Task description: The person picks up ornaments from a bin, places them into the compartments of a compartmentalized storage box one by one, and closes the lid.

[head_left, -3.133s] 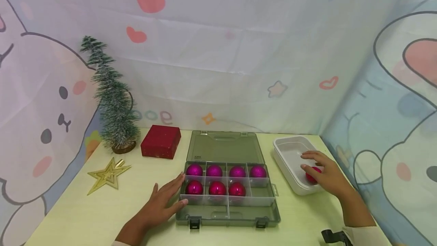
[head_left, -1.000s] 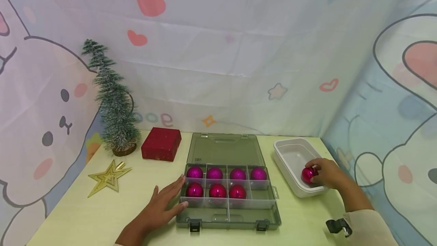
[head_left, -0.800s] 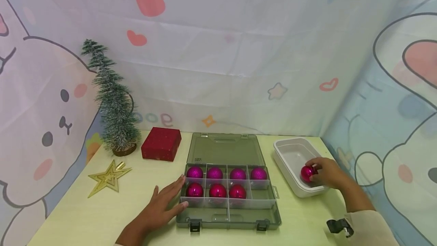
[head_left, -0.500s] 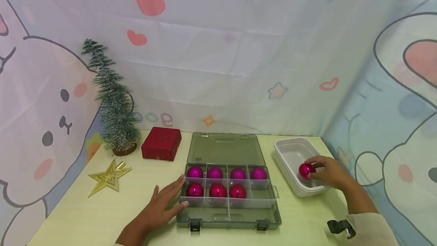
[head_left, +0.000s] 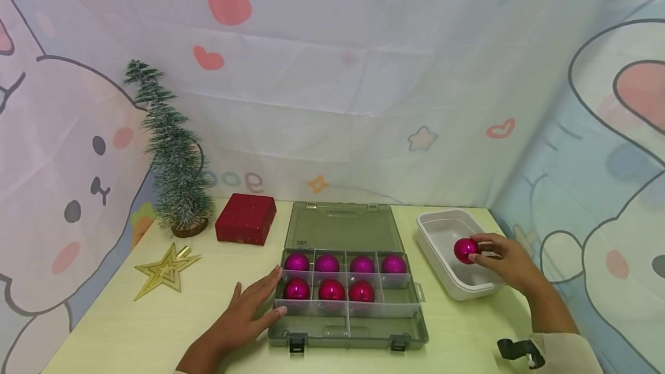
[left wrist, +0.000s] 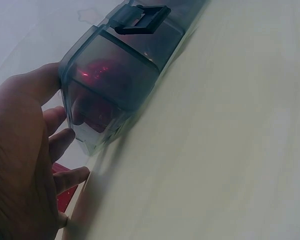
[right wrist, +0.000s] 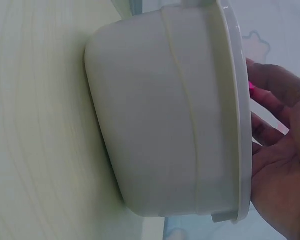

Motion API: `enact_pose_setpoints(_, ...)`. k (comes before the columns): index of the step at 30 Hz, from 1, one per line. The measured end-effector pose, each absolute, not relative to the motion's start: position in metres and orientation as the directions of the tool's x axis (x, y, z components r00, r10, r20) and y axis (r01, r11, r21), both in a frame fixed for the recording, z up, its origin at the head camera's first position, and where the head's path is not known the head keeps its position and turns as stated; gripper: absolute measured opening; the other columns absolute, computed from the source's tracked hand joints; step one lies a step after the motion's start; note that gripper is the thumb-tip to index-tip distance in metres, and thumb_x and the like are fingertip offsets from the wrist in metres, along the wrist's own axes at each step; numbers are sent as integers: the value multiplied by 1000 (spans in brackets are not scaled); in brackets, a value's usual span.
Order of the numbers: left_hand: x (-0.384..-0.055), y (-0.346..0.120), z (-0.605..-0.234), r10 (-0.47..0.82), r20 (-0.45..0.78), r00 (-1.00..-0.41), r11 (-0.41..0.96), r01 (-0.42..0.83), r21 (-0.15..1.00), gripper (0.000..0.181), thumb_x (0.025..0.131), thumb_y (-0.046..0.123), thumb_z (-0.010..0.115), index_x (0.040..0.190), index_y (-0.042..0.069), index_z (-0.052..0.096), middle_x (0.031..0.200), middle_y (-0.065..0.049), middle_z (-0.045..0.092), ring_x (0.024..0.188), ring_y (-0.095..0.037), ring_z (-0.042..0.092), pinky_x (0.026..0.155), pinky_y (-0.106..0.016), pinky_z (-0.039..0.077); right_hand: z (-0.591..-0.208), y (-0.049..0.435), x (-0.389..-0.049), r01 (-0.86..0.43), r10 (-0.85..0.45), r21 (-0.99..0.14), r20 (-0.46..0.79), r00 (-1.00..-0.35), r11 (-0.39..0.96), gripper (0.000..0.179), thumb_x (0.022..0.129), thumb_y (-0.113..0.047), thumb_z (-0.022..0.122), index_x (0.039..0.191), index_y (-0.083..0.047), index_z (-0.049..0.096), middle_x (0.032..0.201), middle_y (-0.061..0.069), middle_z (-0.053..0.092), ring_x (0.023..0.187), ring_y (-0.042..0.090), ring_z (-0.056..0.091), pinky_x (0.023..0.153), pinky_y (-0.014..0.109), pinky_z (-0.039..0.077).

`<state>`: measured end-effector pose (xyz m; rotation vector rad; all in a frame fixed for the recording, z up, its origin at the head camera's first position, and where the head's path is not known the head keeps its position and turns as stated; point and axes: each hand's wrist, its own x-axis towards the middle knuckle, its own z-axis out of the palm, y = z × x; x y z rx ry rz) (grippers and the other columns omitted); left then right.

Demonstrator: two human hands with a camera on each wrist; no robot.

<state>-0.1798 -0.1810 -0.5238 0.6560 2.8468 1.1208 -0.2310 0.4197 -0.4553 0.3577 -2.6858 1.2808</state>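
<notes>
My right hand (head_left: 506, 261) pinches a shiny pink Christmas bauble (head_left: 466, 251) between thumb and fingers, over the white plastic tub (head_left: 441, 270). In the right wrist view the tub wall (right wrist: 145, 115) hides most of that bauble. My left hand (head_left: 241, 313) touches the left side of the green see-through compartment box (head_left: 387, 337) with extended fingers; the left wrist view shows its thumb and fingertips along the box wall (left wrist: 125, 60). Several glittery purple baubles (head_left: 327, 264) fill the back row of the box. Three shiny baubles (head_left: 331, 290) sit in the middle row's left compartments.
The box's lid (head_left: 343, 227) lies folded back behind it. On the left stand a small artificial Christmas tree (head_left: 179, 172) and a red box (head_left: 245, 219), with a gold star topper (head_left: 167, 270) lying in front. A printed cloth (head_left: 353, 74) hangs behind the table.
My right hand reached into the tub, took hold of the pink bauble and has raised it, moving slightly left. The left hand has stayed at the box's side.
</notes>
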Motion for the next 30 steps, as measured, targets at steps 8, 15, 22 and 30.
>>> enact_pose_setpoints(8,-181,-181,-524,387,143,-911,655,380,653,80,106,50,66,173,22,34,180,-4,33,166,-40,32,118,-93,1,-456,417,-228,-309,-203,-850,242,-949,427,49,110,-11,66,158,-6,55,131,-24,63,108,-4,75,91,14,58)
enact_pose_setpoints(15,-181,-181,-524,390,133,-911,657,377,653,79,106,51,66,173,23,34,180,-4,33,167,-40,32,119,-93,1,-461,420,-228,-407,-296,-878,331,-896,251,48,115,-1,48,163,2,46,149,-16,58,109,8,80,98,21,62)
enact_pose_setpoints(22,-180,-181,-524,389,151,-909,652,388,651,79,106,50,66,173,22,35,180,-3,34,166,-40,33,118,-94,2,-450,404,-218,-335,-229,-896,275,-934,292,51,110,-3,62,160,-7,53,140,-24,67,112,1,78,93,15,60)
enact_pose_setpoints(30,-180,-181,-524,388,163,-907,646,394,654,79,106,49,67,172,21,36,180,-4,35,166,-41,33,118,-94,2,-447,384,-215,-388,-237,-900,341,-910,198,56,101,12,68,154,5,51,133,-12,66,113,1,78,90,17,63)
